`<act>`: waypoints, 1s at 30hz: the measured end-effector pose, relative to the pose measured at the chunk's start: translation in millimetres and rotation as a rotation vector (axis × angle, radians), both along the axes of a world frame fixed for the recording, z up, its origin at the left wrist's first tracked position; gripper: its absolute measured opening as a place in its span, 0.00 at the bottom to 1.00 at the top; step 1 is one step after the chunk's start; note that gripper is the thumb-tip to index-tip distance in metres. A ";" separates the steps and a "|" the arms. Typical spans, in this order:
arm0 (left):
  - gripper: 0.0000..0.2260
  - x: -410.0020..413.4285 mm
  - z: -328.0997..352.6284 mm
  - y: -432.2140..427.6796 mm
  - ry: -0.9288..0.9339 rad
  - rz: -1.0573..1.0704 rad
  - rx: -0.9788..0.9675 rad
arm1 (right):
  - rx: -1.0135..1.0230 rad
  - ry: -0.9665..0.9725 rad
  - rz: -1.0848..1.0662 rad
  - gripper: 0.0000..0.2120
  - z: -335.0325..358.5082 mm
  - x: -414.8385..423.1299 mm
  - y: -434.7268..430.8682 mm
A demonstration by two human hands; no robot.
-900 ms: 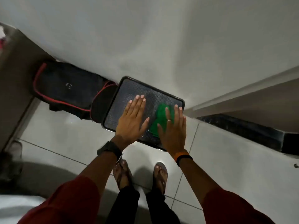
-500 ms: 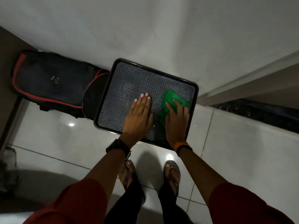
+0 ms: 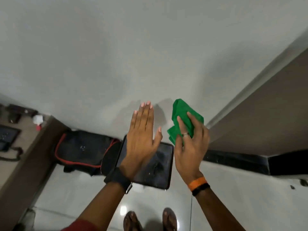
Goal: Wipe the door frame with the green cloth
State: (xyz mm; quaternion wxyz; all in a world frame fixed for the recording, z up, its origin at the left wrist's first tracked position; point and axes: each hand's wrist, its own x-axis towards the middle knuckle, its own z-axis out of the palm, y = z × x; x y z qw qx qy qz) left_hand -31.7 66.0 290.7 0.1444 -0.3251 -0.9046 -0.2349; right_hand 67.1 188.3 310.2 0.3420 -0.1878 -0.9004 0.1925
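Right hand [image 3: 191,144] bunches the green cloth [image 3: 183,119] against the wall; door frame [image 3: 250,84] just beside it, unwiped. Left hand [image 3: 141,140] splayed flat, empty.

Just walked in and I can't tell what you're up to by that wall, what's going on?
A person stands facing a pale wall. The right hand holds a bunched green cloth up near the wall, just left of the door frame. The left hand is open and flat, fingers spread, holding nothing. Below them a dark tray leans at the wall's foot beside a black bag. The cloth isn't on the frame yet.
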 end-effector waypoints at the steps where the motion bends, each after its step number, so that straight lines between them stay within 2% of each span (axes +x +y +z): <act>1: 0.30 -3.2 33.2 5.2 0.032 0.002 0.040 | 0.032 0.042 -0.009 0.23 32.1 -1.4 4.7; 6: 0.30 -19.8 205.7 39.0 0.261 -0.037 0.207 | 0.239 0.297 -0.086 0.20 198.2 -10.6 29.8; 10: 0.29 -23.9 345.4 73.4 0.473 -0.108 0.343 | 0.352 0.582 -0.166 0.16 328.1 -8.5 55.4; 13: 0.29 -25.1 431.3 97.7 0.613 -0.140 0.415 | 0.464 0.739 -0.198 0.14 411.9 -4.3 75.2; 15: 0.29 -25.7 476.3 112.7 0.681 -0.139 0.437 | 0.507 0.817 -0.224 0.17 460.4 -0.9 88.4; 17: 0.29 -19.9 521.1 131.1 0.747 -0.159 0.472 | 0.580 0.874 -0.311 0.14 511.3 7.0 108.4; 18: 0.29 -16.3 540.7 139.8 0.776 -0.172 0.496 | 0.599 0.887 -0.362 0.18 535.4 9.3 120.7; 20: 0.29 -12.9 569.5 157.7 0.813 -0.195 0.521 | 0.607 0.774 -0.396 0.30 573.4 13.9 148.7; 24: 0.29 -18.6 595.0 187.0 0.849 -0.200 0.521 | 0.571 0.400 -0.307 0.35 596.3 7.4 194.4; 26: 0.30 -25.4 600.7 198.1 0.855 -0.194 0.487 | 0.607 0.397 -0.324 0.34 600.7 -1.0 204.6; 30: 0.30 -46.3 610.3 213.4 0.870 -0.179 0.442 | 0.694 0.527 -0.384 0.31 652.4 -15.9 212.5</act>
